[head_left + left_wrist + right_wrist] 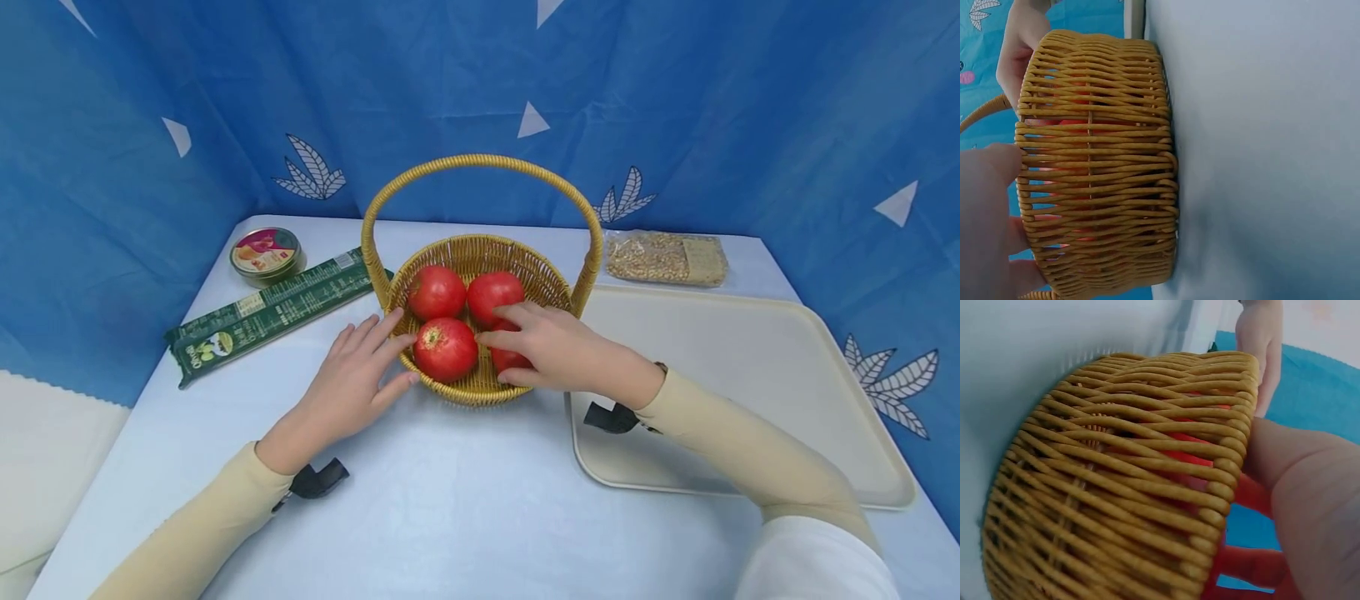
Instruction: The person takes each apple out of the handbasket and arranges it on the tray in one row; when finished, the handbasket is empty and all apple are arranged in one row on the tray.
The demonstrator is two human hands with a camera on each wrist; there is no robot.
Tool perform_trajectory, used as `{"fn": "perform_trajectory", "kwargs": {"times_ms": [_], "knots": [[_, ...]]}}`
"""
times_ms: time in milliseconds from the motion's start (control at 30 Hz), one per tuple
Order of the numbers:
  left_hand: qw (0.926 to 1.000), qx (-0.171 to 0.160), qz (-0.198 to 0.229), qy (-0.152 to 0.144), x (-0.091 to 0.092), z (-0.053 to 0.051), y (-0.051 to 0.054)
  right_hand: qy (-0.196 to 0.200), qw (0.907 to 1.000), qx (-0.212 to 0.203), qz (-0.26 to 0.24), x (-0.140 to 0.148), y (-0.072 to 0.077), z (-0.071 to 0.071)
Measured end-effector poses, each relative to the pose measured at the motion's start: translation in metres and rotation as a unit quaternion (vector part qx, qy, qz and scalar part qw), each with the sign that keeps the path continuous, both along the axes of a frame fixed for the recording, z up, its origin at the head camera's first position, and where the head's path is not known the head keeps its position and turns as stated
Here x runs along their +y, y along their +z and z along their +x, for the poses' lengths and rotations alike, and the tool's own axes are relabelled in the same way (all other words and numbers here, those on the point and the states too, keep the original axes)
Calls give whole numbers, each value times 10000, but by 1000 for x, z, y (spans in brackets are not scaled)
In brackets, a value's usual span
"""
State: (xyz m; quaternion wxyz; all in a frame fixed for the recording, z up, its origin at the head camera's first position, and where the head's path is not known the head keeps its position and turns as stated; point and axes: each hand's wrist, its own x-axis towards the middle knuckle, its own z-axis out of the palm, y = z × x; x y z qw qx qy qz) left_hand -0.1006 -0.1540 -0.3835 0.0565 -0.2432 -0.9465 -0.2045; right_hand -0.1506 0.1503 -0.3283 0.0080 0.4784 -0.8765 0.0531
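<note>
A round wicker basket [480, 397] with a tall arched handle stands mid-table and holds several red pomegranates. My right hand [558, 348] reaches over the right rim, thumb and fingers curled round the front-right pomegranate [505, 360], which it partly hides. Over the rim in the right wrist view, the thumb [1266, 450] dips toward the red fruit. At the left rim lies my left hand [345, 392], fingers spread and fairly straight, fingertips near the front-left pomegranate [447, 350]. Two more, a back-left pomegranate [437, 292] and a back-right pomegranate [493, 296], sit behind.
Left of the basket lies a long green packet [277, 312], with a round tin [265, 254] behind it. On the right is a large cream tray [712, 350], partly under my right forearm. Behind the tray sits a clear bag of grains [652, 257]. A blue curtain [450, 83] closes the back.
</note>
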Motion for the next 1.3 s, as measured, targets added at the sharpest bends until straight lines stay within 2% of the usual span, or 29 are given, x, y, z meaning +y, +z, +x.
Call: {"fn": "perform_trajectory", "kwargs": {"times_ms": [100,200,333,467,567,767,900,1133,1300], "knots": [[9997,14,248,-46,1,-2,-4,6,9997,54,222,-4,0,-1],[9986,138,508,-101,2,-5,-9,-164,9988,13,459,-6,2,-1],[9964,341,773,-73,4,-7,-16,-511,9963,-351,603,-6,5,-3],[9930,424,1100,111,8,-6,-19,-830,9923,-764,516,-5,6,-8],[9900,418,1310,305,13,-6,-20,-1140,9870,-1006,516,-5,5,-14],[9865,398,1480,585,21,-6,-22,-1915,9704,-1239,788,-11,2,-19],[9852,439,1529,647,22,-4,-23,-1955,9698,-1348,554,-13,-4,-19],[9848,436,1530,696,20,-1,-26,-1782,9687,-1692,-352,-8,-14,-16],[9844,495,1551,665,20,-1,-26,-1758,9712,-1584,-284,-6,-14,-15]]}}
